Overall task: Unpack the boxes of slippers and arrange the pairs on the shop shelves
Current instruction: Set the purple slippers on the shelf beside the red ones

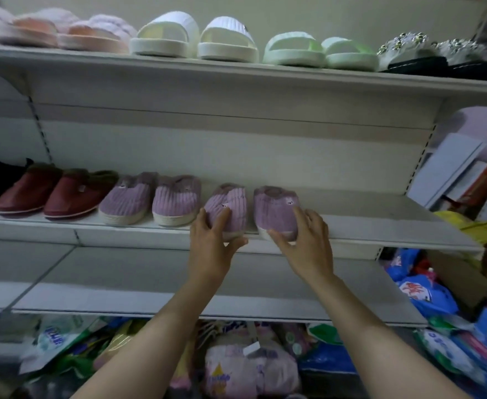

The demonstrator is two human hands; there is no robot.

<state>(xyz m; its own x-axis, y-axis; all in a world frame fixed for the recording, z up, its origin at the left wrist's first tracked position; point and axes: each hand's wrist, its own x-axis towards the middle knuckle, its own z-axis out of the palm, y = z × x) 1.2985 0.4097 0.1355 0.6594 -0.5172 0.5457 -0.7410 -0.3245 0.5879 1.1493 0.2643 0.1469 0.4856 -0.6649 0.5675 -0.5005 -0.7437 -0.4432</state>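
At the front edge of the middle shelf [351,226], the left purple slipper [228,207] is gripped by the left hand [212,240], the right purple slipper [277,211] by the right hand [302,240], fingers curled round the toes

On the middle shelf [366,223], two slippers sit at the front edge, the left slipper [228,208] just beside the right slipper [277,211]. The left hand [212,240] grips one, the right hand [305,240] the other. To their left along the same edge stand another pair [150,200], then a further pair [52,194]. More pairs line the top shelf [236,73] above.
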